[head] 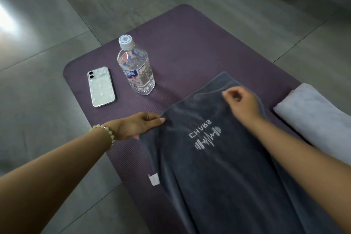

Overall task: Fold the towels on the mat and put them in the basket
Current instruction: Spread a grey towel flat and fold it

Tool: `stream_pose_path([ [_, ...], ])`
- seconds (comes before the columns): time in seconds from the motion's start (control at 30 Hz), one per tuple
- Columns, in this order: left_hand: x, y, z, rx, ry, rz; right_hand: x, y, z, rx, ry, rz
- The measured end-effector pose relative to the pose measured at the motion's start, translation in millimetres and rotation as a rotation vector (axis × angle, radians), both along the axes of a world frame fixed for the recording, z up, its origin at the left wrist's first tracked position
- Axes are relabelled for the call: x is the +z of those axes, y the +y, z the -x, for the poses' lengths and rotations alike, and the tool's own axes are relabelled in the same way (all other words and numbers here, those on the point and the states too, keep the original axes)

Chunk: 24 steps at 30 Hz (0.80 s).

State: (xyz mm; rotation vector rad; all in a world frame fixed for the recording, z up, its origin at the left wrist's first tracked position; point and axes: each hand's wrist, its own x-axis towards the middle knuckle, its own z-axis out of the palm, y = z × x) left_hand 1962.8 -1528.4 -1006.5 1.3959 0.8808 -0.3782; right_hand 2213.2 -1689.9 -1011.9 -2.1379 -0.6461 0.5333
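The purple mat (180, 43) is filling mid-frame, and the grey towel (209, 176) is lying spread over its lower right part, not yet folded. A rolled white towel (313, 116) is sitting at the right edge. The left hand (140, 126) is pinching the grey towel's left edge. The right hand (241, 102) is curling above its upper edge, possibly gripping cloth; I cannot tell. A fold swung leftward is risking toppling the upright bottle (136, 70) onto the phone (100, 86) beside it.

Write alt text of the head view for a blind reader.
A person's left hand grips the edge of a dark grey towel on a purple mat; the right hand curls over it. A phone, water bottle and white towel are nearby.
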Motion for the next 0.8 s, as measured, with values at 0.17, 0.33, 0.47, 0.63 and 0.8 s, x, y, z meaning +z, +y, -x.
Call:
stream_pose_path([
  [0.17, -2.6, -38.2, -27.6, -0.057, -0.139, 0.070, 2.7, -8.7, 71.6, 0.088, 1.020, 0.029],
  [0.33, 5.2, -74.4, -49.8, -0.455, -0.074, 0.167, -7.7, -46.2, 81.8, -0.180, 1.057, -0.096],
  [0.47, 37.1, -102.0, -78.0, -0.461, -0.045, 0.026, -1.9, -99.3, 85.7, -0.440, 1.000, -0.298],
  [0.63, 42.2, -153.2, -120.7, -0.190, -0.411, -0.286, 35.7, -195.5, 92.0, -0.620, 0.662, -0.300],
  [0.8, 25.2, -229.6, -154.0, -0.766, -0.454, -0.544, 89.1, -307.1, 104.2, -0.671, 0.542, -0.266],
])
